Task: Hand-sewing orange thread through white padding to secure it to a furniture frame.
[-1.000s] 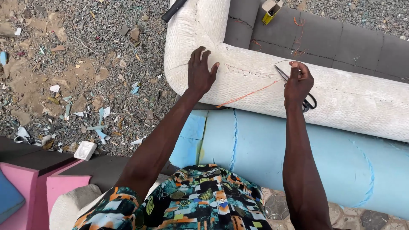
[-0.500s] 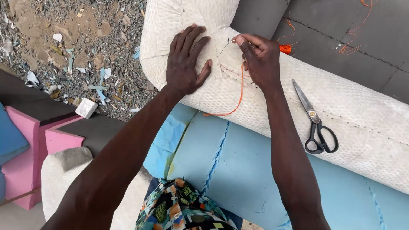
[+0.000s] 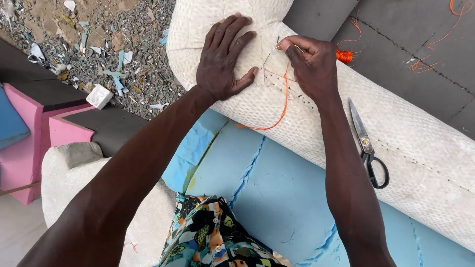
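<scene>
The right hand (image 3: 311, 66) is closed in a pinch on a thin curved needle (image 3: 271, 52), with orange thread (image 3: 283, 106) trailing from it down the side of the white woven cushion (image 3: 277, 94). Half a second ago the same hand was closed near the seam with the thread hanging below; now the needle tip is seen raised just beside the seam, so a stitch is judged to be in hand, with the thread drawn out in a loop. The left hand (image 3: 225, 59) is laid flat and open on the cushion, fingers spread, just left of the needle, pressing the cover down as it was earlier. A second ago something dark was held in the right hand; now black-handled scissors (image 3: 368, 146) are lying on the cushion to the right of that arm, well apart from the seam. Beyond the cushion a small orange thread spool (image 3: 345, 55) and loose orange strands (image 3: 430, 44) are seen on grey fabric. Below the cushion blue foam (image 3: 277, 183) is exposed; to its left lie pink blocks (image 3: 29, 133) and gravel with scraps (image 3: 99, 44).
</scene>
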